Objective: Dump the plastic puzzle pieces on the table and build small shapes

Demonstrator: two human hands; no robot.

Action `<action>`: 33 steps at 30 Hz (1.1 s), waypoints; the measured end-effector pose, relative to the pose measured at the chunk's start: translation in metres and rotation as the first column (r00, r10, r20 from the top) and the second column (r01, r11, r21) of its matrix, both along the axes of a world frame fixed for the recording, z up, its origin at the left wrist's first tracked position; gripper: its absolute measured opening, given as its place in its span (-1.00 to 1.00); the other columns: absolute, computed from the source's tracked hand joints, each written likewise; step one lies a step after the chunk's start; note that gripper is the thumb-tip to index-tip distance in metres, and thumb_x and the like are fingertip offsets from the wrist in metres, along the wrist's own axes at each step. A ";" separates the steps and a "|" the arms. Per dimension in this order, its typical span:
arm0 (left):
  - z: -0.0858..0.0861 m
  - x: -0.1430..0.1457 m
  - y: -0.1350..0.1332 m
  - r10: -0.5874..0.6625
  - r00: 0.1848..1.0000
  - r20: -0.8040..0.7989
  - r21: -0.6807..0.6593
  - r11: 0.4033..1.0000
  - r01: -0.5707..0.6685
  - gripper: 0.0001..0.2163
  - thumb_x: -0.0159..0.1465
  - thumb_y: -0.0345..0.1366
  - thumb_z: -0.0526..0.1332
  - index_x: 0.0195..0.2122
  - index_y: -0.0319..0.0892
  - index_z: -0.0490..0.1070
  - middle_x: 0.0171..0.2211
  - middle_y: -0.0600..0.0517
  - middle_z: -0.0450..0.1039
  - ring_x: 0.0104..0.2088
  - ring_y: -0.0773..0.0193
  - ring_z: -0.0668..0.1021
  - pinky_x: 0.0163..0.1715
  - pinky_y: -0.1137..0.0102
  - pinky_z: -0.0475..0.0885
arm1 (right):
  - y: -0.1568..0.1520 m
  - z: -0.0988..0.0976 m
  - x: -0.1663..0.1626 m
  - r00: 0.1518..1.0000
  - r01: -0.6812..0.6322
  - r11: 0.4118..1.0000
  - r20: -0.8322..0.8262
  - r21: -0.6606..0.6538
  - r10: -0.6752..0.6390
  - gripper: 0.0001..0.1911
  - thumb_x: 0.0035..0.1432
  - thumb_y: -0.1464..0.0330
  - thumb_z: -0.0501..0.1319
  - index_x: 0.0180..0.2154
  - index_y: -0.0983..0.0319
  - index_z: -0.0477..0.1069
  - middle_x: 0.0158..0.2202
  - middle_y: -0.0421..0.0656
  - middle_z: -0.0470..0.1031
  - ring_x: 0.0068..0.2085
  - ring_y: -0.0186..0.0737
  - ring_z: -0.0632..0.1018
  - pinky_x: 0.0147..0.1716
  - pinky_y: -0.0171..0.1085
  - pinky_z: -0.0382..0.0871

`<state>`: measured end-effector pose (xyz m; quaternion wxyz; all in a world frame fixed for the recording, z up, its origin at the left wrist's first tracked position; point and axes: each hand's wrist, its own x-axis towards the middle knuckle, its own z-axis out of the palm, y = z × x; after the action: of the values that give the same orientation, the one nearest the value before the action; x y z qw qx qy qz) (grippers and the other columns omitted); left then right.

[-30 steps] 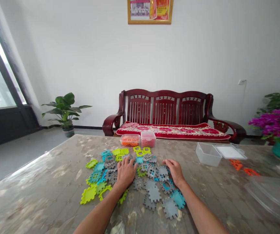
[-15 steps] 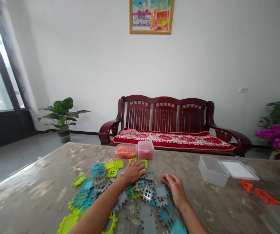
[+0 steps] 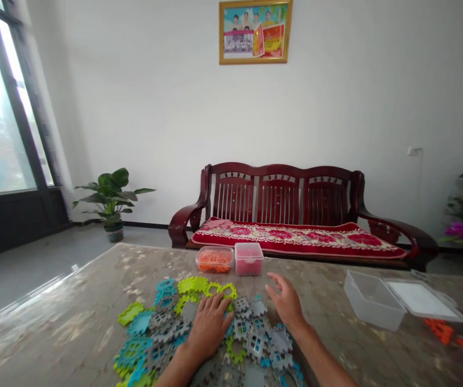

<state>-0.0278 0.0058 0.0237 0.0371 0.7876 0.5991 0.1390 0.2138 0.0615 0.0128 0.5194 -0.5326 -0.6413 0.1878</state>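
The bottom edge cuts off the near part of your pile of tiles (image 3: pixel 255 338) and both forearms, and your left hand (image 3: pixel 209 325) hides the pieces beneath it. That hand lies flat, palm down on the grey and blue tiles, fingers loosely spread, gripping nothing. Your right hand (image 3: pixel 285 303) is slack too, fingers apart, at the pile's far right edge. Whether it touches tiles or the table (image 3: pixel 73 322) cannot be told. Most tiles lie between and left of your hands.

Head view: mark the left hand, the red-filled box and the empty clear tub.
left hand (image 3: pixel 209 325), head view, back of the hand.
red-filled box (image 3: pixel 248 263), head view, its front wall.
empty clear tub (image 3: pixel 367 314), head view, its near side wall.
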 end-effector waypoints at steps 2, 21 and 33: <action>-0.003 0.000 -0.003 0.020 0.999 0.044 -0.005 1.000 -0.020 -0.64 0.35 -0.16 0.02 0.11 -0.01 0.40 0.22 -0.01 0.34 0.26 0.10 0.31 0.30 0.09 0.06 | 0.029 0.020 -0.010 0.970 -0.008 0.998 0.242 0.059 -0.007 -0.38 -0.05 0.34 0.22 0.12 0.19 0.38 0.20 -0.03 0.37 0.22 -0.01 0.35 0.23 -0.03 0.18; -0.006 -0.002 -0.001 0.052 0.978 0.203 -0.022 0.999 -0.049 -0.68 0.23 -0.25 0.14 0.02 0.03 0.46 0.16 0.04 0.39 0.21 0.08 0.34 0.27 0.11 0.10 | 0.136 0.070 -0.033 0.503 -0.038 0.909 0.778 -0.414 0.376 0.30 -0.38 0.24 0.49 0.37 0.07 -0.10 0.41 0.05 -0.11 0.38 0.22 -0.03 0.28 0.11 -0.15; -0.011 -0.006 0.003 0.004 0.972 0.236 0.018 1.000 -0.008 -0.65 0.37 -0.13 -0.01 0.08 0.02 0.42 0.15 0.01 0.41 0.20 0.11 0.37 0.26 0.08 0.14 | 0.064 0.056 -0.002 0.619 -0.022 0.971 0.759 -0.240 0.202 0.02 -0.33 0.25 0.42 0.25 0.18 0.21 0.15 0.04 0.24 0.09 0.13 0.35 0.10 -0.07 0.20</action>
<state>-0.0342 0.0091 0.0128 0.1001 0.7640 0.5915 0.2373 0.2115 0.1253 0.0693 0.1203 -0.5710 -0.8113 0.0371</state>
